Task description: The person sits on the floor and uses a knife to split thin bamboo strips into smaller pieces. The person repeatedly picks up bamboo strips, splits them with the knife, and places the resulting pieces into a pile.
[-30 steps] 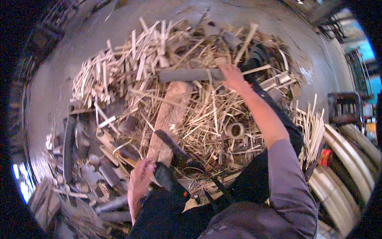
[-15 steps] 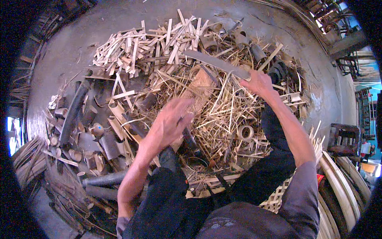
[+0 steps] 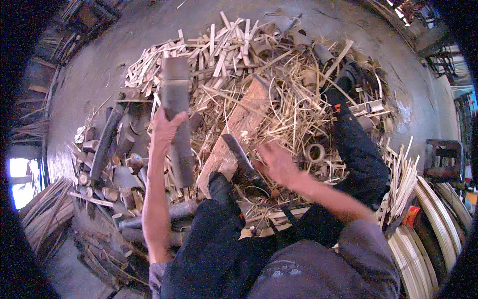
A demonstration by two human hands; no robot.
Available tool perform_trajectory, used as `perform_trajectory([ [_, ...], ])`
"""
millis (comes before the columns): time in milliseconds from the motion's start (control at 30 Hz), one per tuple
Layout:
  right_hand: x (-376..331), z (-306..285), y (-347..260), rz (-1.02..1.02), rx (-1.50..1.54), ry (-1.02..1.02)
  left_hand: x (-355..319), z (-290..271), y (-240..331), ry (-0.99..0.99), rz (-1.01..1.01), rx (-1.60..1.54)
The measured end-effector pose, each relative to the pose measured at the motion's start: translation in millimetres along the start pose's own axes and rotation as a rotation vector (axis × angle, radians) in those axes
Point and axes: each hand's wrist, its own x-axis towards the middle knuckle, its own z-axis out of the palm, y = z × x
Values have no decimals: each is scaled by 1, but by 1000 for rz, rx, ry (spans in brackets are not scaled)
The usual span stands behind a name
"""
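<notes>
My left hand [image 3: 165, 130] is wrapped around a thick grey-brown bamboo tube [image 3: 175, 97], its thumb across the near side. The tube stands lengthwise, blurred, left of a worn wooden chopping block [image 3: 213, 172]. My right hand [image 3: 279, 163] is low over the block's right side, its fingers bent and blurred. Close by its fingertips is a dark curved blade [image 3: 238, 149]; whether they grip it is unclear. My foot [image 3: 219, 187] rests by the block's near end. The long knife seen earlier in my right hand is not plainly visible there.
A heap of pale split bamboo strips [image 3: 219, 47] lies at the far side. Shavings [image 3: 294, 117] and a bamboo ring [image 3: 314, 152] surround the block's right. Dark bamboo lengths [image 3: 107, 137] and cut offcuts lie at left. Bundled long strips [image 3: 438, 219] stand at right.
My left hand has moved left and taken hold of the bamboo tube. My right hand has come down toward me from the far right, and the long knife no longer extends from it there.
</notes>
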Motion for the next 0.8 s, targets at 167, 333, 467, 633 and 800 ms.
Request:
perform_trajectory([
  [167, -90, 146, -7, 363, 69, -226, -25, -9, -41, 322, 100, -567],
  [333, -90, 138, -9, 433, 87, -147, -35, 16, -44, 473, 107, -672],
  [467, -100, 120, 13, 502, 499, -109, -45, 49, -38, 550, 229, -625],
  [633, -81, 36, -11, 517, 492, 105, -64, 56, -14, 432, 259, -247],
  [800, -30, -90, -92, 441, 896, 245, -80, 57, 4, 446, 329, 90],
])
